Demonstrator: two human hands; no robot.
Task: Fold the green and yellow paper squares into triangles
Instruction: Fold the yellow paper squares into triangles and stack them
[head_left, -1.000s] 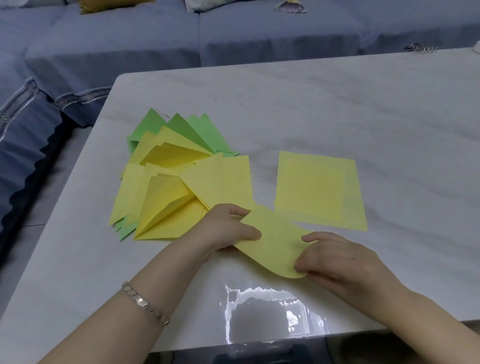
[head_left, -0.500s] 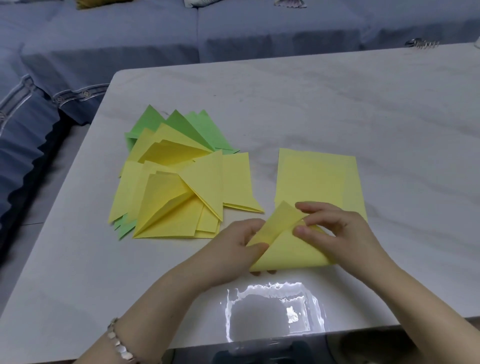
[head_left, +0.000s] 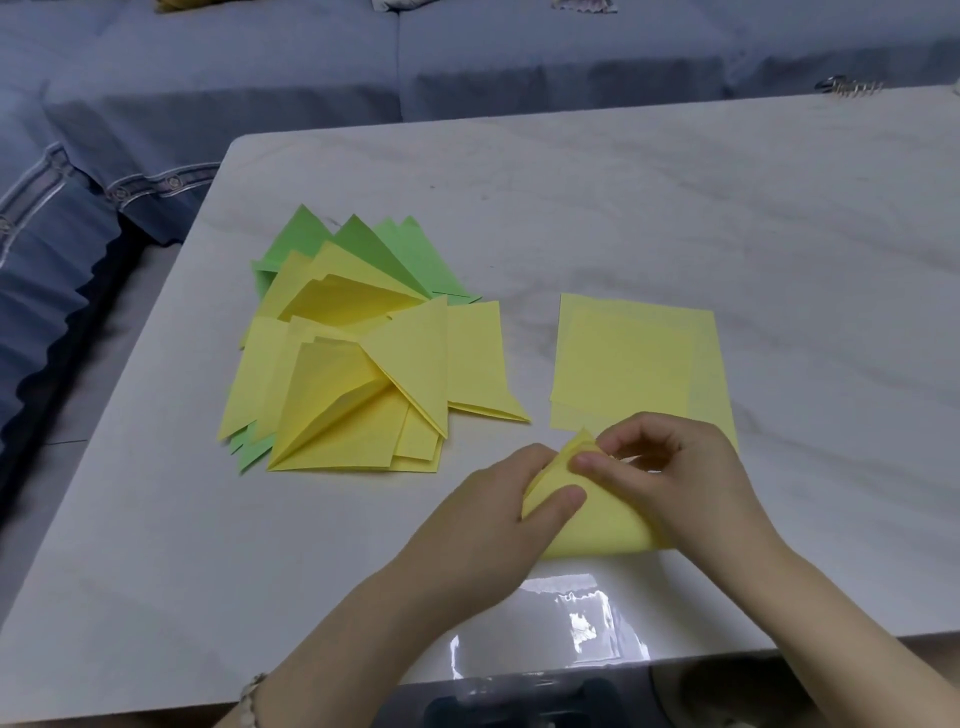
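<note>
While the left hand (head_left: 488, 514) pins the yellow sheet (head_left: 597, 525), the right hand (head_left: 670, 478) pinches its folded corner

Folded yellow sheet (head_left: 602, 525) lies between triangle pile (head_left: 363, 364) and flat squares (head_left: 634, 358).

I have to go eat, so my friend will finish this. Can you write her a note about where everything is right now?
Left hand: pressing on the left side of the yellow sheet being folded.
Right hand: pinching that sheet's top corner together.
The sheet lies near the front table edge, doubled into a triangle, crease apparently not pressed flat yet.
Done: the pile of folded triangles on the left, yellow over green.
Left: finish this crease, then fold the flat yellow squares stacked just behind the hands.
</note>
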